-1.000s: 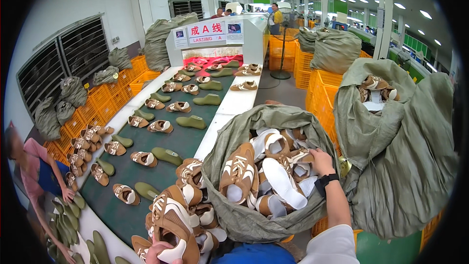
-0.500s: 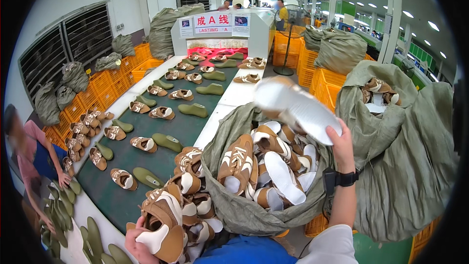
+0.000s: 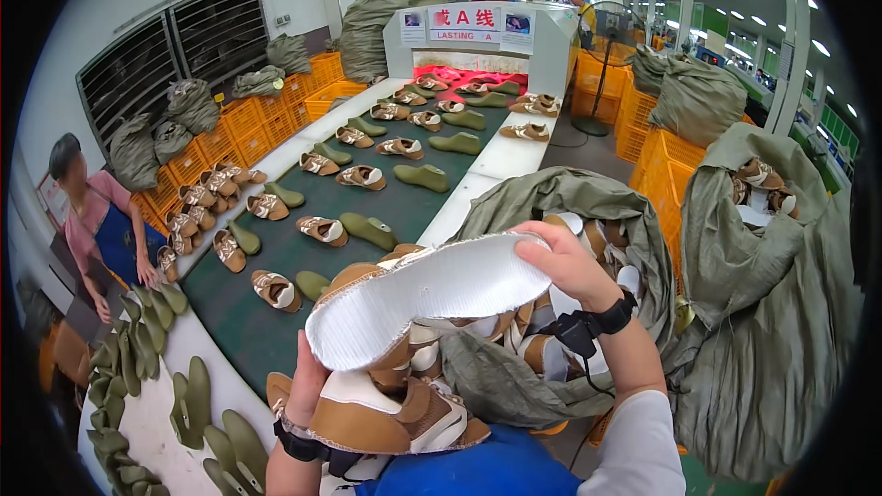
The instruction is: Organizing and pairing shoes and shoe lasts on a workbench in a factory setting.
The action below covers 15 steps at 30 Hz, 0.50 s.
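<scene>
My right hand (image 3: 571,268) is closed on the end of a brown and white shoe upper, its white ribbed underside (image 3: 432,287) turned up. My left hand (image 3: 309,377) is at that underside's other end, beside a second brown and white shoe upper (image 3: 395,418) just above my lap. Its fingers are partly hidden behind the shoes, so its hold is unclear. More uppers are bunched behind these. To the right, an olive cloth sack (image 3: 542,195) holds several more shoe uppers (image 3: 602,239), partly covered by my right arm.
Ahead, a dark green conveyor belt (image 3: 303,186) carries shoe uppers and olive shoe lasts (image 3: 369,231) toward a red-lit machine opening (image 3: 464,76). A co-worker (image 3: 106,207) stands at left by lasts on a white ledge (image 3: 184,358). Orange crates (image 3: 661,165) and another sack (image 3: 763,312) stand right.
The upper in my right hand has moved left and down from above the sack to my left hand. My left hand has risen. The view has swung left.
</scene>
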Each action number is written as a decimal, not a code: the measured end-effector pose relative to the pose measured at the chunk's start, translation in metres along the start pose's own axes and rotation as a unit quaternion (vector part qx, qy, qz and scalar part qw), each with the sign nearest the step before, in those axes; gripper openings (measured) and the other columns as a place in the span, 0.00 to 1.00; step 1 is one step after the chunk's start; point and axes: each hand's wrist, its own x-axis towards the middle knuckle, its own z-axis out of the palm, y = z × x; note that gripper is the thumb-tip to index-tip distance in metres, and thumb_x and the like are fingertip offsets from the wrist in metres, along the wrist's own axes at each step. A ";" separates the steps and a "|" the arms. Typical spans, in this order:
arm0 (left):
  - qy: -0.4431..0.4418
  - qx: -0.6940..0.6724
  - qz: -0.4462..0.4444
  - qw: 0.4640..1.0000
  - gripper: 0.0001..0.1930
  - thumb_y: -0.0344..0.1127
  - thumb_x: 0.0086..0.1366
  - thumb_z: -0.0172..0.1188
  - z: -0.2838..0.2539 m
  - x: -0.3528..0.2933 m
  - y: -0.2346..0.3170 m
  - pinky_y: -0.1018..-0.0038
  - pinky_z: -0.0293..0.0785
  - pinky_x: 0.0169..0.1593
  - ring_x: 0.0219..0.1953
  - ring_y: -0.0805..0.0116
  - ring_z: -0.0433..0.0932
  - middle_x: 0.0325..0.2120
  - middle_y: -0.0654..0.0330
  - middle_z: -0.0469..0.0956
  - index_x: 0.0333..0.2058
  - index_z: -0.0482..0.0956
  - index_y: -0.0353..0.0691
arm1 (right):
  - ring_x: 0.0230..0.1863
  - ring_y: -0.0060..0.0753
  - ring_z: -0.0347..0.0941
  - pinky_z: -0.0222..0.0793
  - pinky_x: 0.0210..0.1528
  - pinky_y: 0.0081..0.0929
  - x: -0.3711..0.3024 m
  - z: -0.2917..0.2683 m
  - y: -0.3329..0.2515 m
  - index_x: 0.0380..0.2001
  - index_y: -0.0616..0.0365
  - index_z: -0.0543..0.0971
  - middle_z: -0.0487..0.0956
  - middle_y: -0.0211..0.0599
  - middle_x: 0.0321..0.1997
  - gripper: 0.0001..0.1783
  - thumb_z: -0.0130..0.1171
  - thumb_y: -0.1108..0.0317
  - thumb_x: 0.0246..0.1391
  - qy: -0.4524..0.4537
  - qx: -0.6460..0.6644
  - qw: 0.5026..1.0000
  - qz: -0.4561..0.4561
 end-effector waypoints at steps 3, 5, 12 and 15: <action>-0.076 -0.069 -0.017 0.995 0.24 0.46 0.67 0.42 -0.031 -0.014 -0.002 0.69 0.73 0.48 0.47 0.63 0.73 0.49 0.54 0.71 0.56 0.60 0.38 | 0.42 0.19 0.71 0.67 0.46 0.19 0.013 0.012 0.002 0.49 0.64 0.70 0.75 0.31 0.42 0.25 0.62 0.69 0.47 -0.025 0.097 0.995 -0.003; -0.112 -0.121 -0.023 0.986 0.22 0.43 0.66 0.45 -0.016 -0.022 0.002 0.68 0.76 0.43 0.44 0.62 0.75 0.47 0.54 0.72 0.55 0.63 0.38 | 0.42 0.20 0.72 0.68 0.46 0.20 0.018 0.014 0.017 0.50 0.65 0.70 0.76 0.32 0.43 0.27 0.63 0.69 0.46 -0.061 0.196 0.979 -0.009; 0.027 -0.136 -0.002 0.990 0.21 0.46 0.66 0.43 0.004 -0.008 0.007 0.74 0.72 0.24 0.31 0.62 0.76 0.42 0.53 0.74 0.52 0.65 0.39 | 0.39 0.23 0.75 0.70 0.44 0.19 0.028 0.028 0.033 0.46 0.68 0.73 0.78 0.37 0.41 0.23 0.60 0.62 0.51 -0.171 0.354 0.919 -0.037; -0.006 -0.157 0.000 0.988 0.20 0.45 0.66 0.42 -0.002 -0.014 0.012 0.74 0.73 0.25 0.31 0.61 0.76 0.41 0.52 0.74 0.52 0.65 0.39 | 0.43 0.23 0.73 0.70 0.46 0.22 0.044 0.023 0.039 0.50 0.67 0.69 0.76 0.36 0.45 0.23 0.58 0.65 0.53 -0.153 0.302 0.941 -0.018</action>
